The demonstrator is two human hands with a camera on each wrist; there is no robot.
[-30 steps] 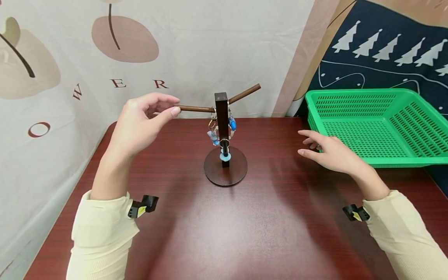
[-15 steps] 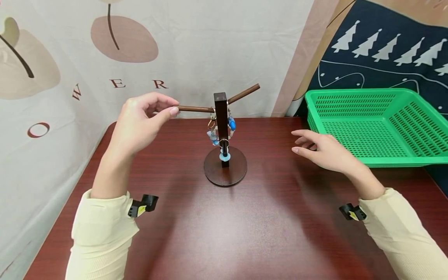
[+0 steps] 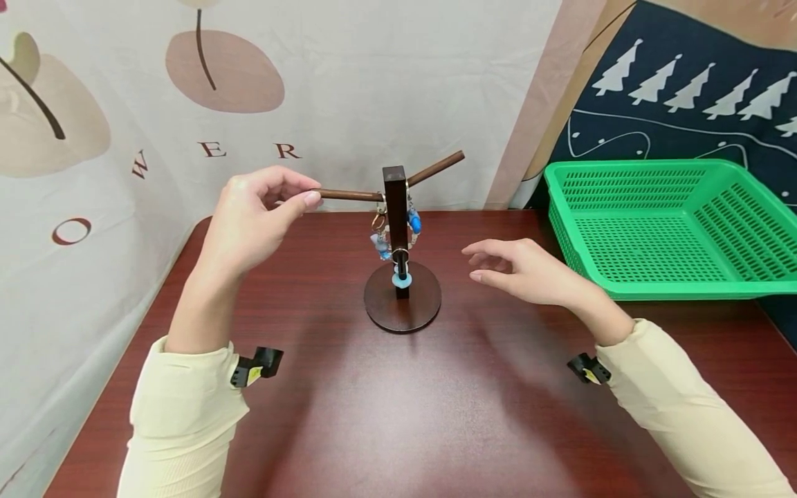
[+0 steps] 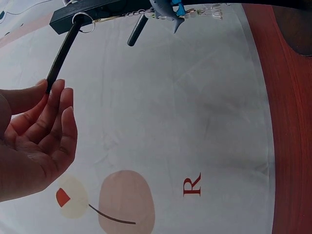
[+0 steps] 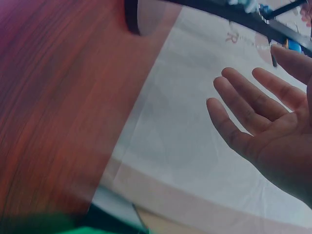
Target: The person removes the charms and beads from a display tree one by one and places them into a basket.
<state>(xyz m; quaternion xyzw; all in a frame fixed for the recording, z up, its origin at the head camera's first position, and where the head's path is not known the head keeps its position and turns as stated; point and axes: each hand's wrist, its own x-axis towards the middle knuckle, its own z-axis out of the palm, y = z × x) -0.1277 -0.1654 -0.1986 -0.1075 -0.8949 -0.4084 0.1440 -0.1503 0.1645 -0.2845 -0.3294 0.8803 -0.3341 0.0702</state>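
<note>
A dark wooden stand point(image 3: 396, 214) with a round base rises from the table. Between thumb and fingertips, my left hand point(image 3: 245, 225) pinches the outer end of its left peg point(image 3: 350, 196); in the left wrist view a metal ring point(image 4: 84, 22) circles that peg close to the post. Keychains hang from the stand: a grey-blue dolphin charm point(image 3: 381, 246) on the left, a bright blue charm point(image 3: 414, 221) on the right, a pale blue one point(image 3: 402, 278) on the front peg. My right hand point(image 3: 529, 272) hovers right of the stand, fingers loosely bent, holding nothing.
A green plastic basket point(image 3: 735, 287) stands at the right rear of the reddish-brown table point(image 3: 386, 415). Behind the table hangs a pale printed cloth point(image 3: 398, 76). The stand's right peg point(image 3: 438, 167) slants up toward the back right.
My right hand has moved left, from beside the basket toward the stand. The left hand keeps its pinch on the peg, and the stand stays in place.
</note>
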